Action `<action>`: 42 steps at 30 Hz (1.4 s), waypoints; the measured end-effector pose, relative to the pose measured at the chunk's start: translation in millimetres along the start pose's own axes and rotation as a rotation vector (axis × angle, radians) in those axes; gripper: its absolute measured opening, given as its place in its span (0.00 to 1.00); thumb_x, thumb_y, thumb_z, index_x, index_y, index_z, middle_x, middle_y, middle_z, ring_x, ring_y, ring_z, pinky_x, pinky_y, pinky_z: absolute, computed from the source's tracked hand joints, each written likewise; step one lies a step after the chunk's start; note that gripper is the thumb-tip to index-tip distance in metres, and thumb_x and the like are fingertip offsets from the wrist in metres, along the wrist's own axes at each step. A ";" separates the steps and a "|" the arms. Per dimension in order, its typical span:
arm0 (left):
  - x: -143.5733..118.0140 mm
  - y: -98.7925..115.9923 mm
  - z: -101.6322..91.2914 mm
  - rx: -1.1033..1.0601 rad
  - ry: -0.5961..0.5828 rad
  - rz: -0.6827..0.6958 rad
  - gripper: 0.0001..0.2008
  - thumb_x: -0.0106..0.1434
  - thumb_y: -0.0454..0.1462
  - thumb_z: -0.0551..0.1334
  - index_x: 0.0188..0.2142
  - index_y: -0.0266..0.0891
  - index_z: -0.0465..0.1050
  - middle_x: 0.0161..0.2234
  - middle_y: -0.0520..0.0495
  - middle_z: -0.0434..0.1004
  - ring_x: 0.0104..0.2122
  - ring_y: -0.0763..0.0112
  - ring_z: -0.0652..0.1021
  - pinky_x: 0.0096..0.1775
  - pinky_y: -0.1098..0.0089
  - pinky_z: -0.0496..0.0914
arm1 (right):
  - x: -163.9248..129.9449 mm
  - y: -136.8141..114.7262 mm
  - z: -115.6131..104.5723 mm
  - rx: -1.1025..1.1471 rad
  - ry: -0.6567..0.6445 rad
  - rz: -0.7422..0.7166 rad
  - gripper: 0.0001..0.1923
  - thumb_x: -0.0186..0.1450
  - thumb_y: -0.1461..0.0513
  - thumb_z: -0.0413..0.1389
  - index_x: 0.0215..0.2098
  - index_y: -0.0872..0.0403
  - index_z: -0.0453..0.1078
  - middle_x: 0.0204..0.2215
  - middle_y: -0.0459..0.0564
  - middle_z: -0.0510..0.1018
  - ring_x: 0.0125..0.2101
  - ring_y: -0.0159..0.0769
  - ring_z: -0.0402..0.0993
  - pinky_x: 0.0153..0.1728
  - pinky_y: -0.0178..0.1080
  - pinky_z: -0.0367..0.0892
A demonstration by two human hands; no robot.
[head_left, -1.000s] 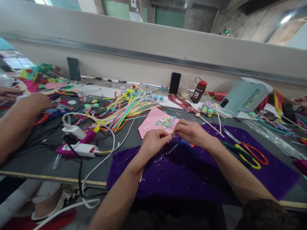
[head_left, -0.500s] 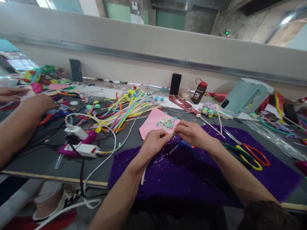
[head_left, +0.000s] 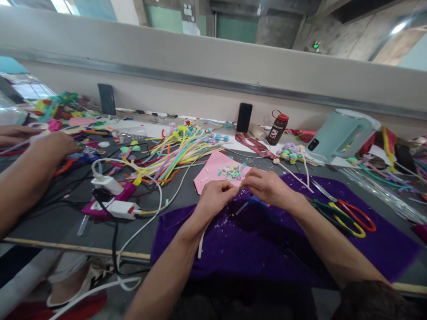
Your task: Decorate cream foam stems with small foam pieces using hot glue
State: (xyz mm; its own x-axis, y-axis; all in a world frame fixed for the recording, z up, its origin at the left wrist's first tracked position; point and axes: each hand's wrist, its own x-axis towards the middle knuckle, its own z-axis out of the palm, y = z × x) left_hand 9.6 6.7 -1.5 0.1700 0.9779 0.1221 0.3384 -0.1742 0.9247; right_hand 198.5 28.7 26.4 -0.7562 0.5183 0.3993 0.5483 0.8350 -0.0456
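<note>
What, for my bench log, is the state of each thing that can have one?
Left hand: pinched on a small piece, detail unclear.
Right hand: pinched, fingertips meeting the left's.
Cloth: spread out.
Sheet: lying, coloured bits on it.
Bottle: upright, lid on.
Kettle: standing.
Middle phone: propped up, screen dark.
Power strip: adapters plugged in.
Red scissors: lying on the cloth.

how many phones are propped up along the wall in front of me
2: the left phone, behind the clutter, and the middle phone, left of the bottle. None there seems hidden.
</note>
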 end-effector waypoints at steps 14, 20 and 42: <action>1.5 -6.6 -0.5 0.022 -0.023 0.065 0.15 0.54 0.45 0.56 0.23 0.35 0.73 0.19 0.52 0.68 0.21 0.77 0.65 0.24 0.75 0.57 | 0.3 -0.6 -0.3 0.005 0.005 -0.002 0.11 0.61 0.68 0.48 0.39 0.53 0.68 0.34 0.50 0.70 0.32 0.32 0.67 0.31 0.34 0.62; 0.5 -1.8 -1.2 -0.072 -0.009 0.053 0.14 0.53 0.45 0.58 0.23 0.35 0.72 0.19 0.53 0.67 0.20 0.77 0.64 0.24 0.75 0.56 | 0.6 0.7 -1.4 0.085 0.105 -0.004 0.11 0.61 0.67 0.49 0.39 0.52 0.70 0.35 0.51 0.71 0.33 0.33 0.69 0.31 0.35 0.64; 2.3 5.4 -7.0 -0.744 -0.264 -0.349 0.10 0.48 0.37 0.64 0.19 0.32 0.67 0.12 0.54 0.63 0.10 0.85 0.58 0.14 0.78 0.45 | 7.2 -11.7 -12.2 0.708 0.152 0.158 0.17 0.56 0.62 0.58 0.44 0.52 0.67 0.36 0.49 0.70 0.28 0.28 0.67 0.27 0.33 0.64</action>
State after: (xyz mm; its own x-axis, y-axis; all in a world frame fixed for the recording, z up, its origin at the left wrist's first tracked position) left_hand 5.4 8.8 6.3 0.4095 0.8865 -0.2153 -0.2670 0.3421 0.9009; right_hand 191.1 20.3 41.0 -0.6011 0.6540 0.4594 0.2464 0.6985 -0.6719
